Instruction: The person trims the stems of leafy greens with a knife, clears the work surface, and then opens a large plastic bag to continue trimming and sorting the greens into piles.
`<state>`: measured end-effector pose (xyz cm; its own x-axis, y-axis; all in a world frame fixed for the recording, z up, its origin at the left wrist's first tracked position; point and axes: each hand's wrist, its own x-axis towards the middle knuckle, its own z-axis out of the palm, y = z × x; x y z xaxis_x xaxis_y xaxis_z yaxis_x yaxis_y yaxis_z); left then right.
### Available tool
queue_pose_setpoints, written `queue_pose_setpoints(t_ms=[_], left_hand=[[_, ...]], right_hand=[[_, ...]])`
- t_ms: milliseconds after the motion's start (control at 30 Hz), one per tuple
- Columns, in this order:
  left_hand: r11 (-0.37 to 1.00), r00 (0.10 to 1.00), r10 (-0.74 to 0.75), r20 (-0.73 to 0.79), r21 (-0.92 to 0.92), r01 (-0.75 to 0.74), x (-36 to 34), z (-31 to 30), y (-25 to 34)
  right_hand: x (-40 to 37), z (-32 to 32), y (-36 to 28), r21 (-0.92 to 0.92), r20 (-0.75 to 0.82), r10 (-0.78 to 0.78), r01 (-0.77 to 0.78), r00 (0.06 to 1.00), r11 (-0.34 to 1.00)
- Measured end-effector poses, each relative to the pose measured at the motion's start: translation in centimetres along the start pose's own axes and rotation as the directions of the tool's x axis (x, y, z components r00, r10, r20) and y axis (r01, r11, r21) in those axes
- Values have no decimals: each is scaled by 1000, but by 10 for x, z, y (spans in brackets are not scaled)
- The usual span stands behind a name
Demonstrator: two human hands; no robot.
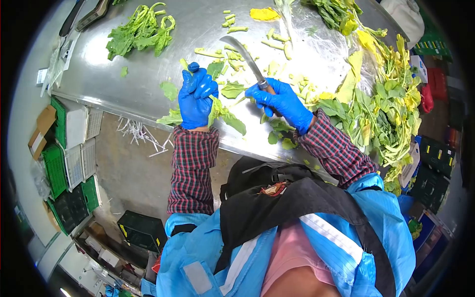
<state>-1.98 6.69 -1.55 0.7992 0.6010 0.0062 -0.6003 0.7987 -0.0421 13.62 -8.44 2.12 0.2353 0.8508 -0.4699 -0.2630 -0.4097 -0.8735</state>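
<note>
My left hand, in a blue glove, is closed around leafy green stems whose leaves hang out below it on both sides. My right hand, also gloved in blue, grips the wooden handle of a curved knife. The blade points up and to the left, over cut stem pieces scattered on the metal table. Loose green leaves lie between my two hands.
A bunch of greens lies at the upper left. A large heap of green and yellow leaves covers the table's right side, beside clear plastic. Crates stand at the left, and a black crate is on the floor.
</note>
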Motion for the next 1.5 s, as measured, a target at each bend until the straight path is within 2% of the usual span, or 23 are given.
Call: queue_pose_setpoints(t_ms=[67,200,333,367,467,500,533,600,633,733,867,900,933,1000,1067,1133,1200,1267,1300,1333,1400,1433,1500], left_hand=[[998,1000,-6,20,-64,7,4,0,2],[1000,1000,3,4,-9,-2,5,1,4],[932,992,33,-125,361,15,-2,-8,1],[896,979,63,-195,443,31,-4,-1,-7],[869,971,-88,-221,460,183,6,-7,-17],[918,963,-252,-99,291,271,14,-3,-30],[866,954,-239,-178,405,293,20,5,-45],[740,935,-254,-248,572,353,30,19,-75],[696,923,-284,-260,606,385,39,20,-92],[551,871,-377,-317,679,485,61,26,-144],[483,750,-616,-242,635,602,91,16,-230],[420,678,-706,-205,649,634,99,11,-251],[364,669,-719,-185,721,590,96,23,-282],[45,712,-658,-247,930,364,100,18,-320],[-118,775,-623,-106,992,40,133,-47,-340],[-354,813,-517,269,797,-489,140,-86,-351],[-802,855,-517,39,327,-500,130,-112,-360],[-813,818,-575,-15,126,-569,119,-180,-358],[-907,889,-416,-192,15,-421,98,-143,-388],[-956,918,-210,-337,-128,-265,75,-102,-418],[-954,947,-203,-248,-170,-249,84,-137,-404],[-955,956,-208,-204,-170,-244,86,-148,-399],[-972,944,-191,-269,-82,-221,84,-134,-402]], right_hand=[[0,8,-3,10,69,-43,42,997,999],[1,5,0,-44,8,36,-36,999,998],[13,-18,52,29,-87,58,-55,995,998],[11,-21,60,-8,-149,151,-153,977,988],[6,-27,95,-88,-89,54,-62,995,994],[6,-22,108,-383,-184,-179,97,967,919],[5,-23,121,-659,-190,-397,183,898,730],[-10,-34,109,-777,-142,-412,156,900,609],[-20,-42,101,-754,-220,-422,121,879,646],[-57,-85,97,-856,-261,-626,124,735,502],[-117,-126,108,-869,-423,-616,-107,665,482],[-123,-138,114,-860,-448,-616,-125,647,495],[-129,-152,121,-873,-462,-629,-198,625,445],[-141,-188,128,-865,-499,-643,-291,581,409],[-145,-237,124,-856,-516,-617,-346,594,383],[-138,-290,117,-863,-503,-675,-351,540,363],[-100,-354,134,-901,-364,-771,-408,523,148],[-89,-405,136,-906,-260,-731,-422,630,-41],[-79,-433,148,-863,-351,-653,-503,671,-53],[-89,-454,154,-867,-354,-660,-498,663,-35],[-119,-501,159,-823,-540,-378,-379,752,423],[-98,-535,193,-829,-542,-277,-451,793,331],[-161,-547,196,-745,-660,-339,-529,670,406]])
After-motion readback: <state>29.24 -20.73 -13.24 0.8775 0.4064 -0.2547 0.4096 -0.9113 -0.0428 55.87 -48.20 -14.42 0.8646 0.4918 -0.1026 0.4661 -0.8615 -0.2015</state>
